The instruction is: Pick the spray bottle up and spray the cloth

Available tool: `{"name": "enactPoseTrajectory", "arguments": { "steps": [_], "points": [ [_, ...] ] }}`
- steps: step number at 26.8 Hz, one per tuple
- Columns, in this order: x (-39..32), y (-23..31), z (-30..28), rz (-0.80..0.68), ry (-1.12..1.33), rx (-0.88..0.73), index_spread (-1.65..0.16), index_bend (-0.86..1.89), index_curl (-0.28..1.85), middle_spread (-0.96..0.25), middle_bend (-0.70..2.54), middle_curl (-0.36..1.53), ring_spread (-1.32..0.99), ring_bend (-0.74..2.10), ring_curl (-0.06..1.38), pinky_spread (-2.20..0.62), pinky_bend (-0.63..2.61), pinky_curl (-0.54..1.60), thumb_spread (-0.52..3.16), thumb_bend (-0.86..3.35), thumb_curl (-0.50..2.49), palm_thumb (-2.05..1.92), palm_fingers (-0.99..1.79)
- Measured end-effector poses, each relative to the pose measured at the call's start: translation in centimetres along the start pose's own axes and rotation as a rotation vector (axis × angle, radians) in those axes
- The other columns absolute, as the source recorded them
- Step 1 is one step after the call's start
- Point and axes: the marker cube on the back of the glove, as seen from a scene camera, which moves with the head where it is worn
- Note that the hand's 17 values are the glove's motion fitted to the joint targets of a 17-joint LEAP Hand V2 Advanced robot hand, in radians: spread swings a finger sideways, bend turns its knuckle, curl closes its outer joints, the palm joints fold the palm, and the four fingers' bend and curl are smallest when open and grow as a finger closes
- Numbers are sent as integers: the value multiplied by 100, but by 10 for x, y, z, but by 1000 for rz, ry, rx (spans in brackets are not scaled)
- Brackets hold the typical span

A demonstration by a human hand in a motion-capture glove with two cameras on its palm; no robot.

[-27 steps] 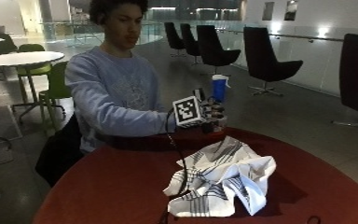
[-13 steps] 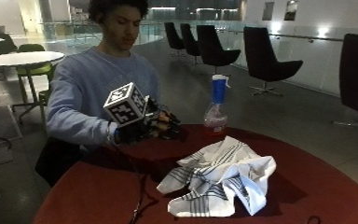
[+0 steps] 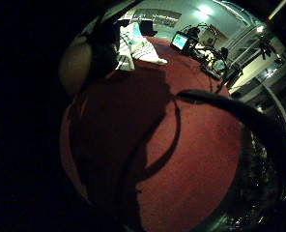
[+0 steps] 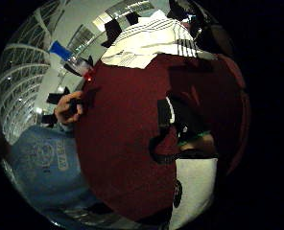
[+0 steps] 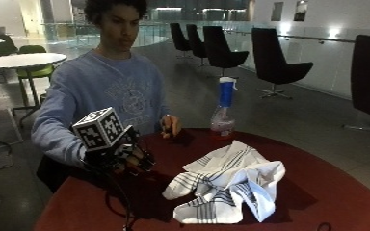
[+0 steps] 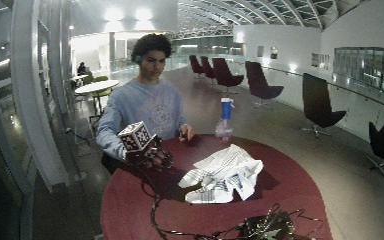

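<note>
Two hands, one bottle, one cloth on a round red table.

We see the gloved right hand [image 5: 117, 155] low over the table [image 5: 339, 192] near the person's edge, holding nothing, its fingers loosely curled; the bare left hand [image 5: 169, 126] rests at the far rim, well apart from it. We count one spray bottle [image 5: 223, 109], standing upright near the far edge just beside the left hand: a clear, rounded plastic body, a tall blue neck and a white trigger head. One cloth [image 5: 227, 183] lies crumpled mid-table, soft and white with thin dark stripes, folded into peaks.
</note>
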Motion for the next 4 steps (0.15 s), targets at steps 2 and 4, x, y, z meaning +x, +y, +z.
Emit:
{"name": "enactPoseTrajectory", "arguments": {
  "steps": [2, 4],
  "points": [
    [0, 0, 2, 3, 1, 2, -33, 22, 35, -4, 15, 34, -2, 35, 33, 19, 25, 34, 113, -2, 46, 76, 69],
    [0, -1, 3, 5, 1, 4, -33, 22, 35, -4, 15, 34, -2, 34, 33, 19, 25, 34, 113, -2, 46, 76, 70]
  ]
}}
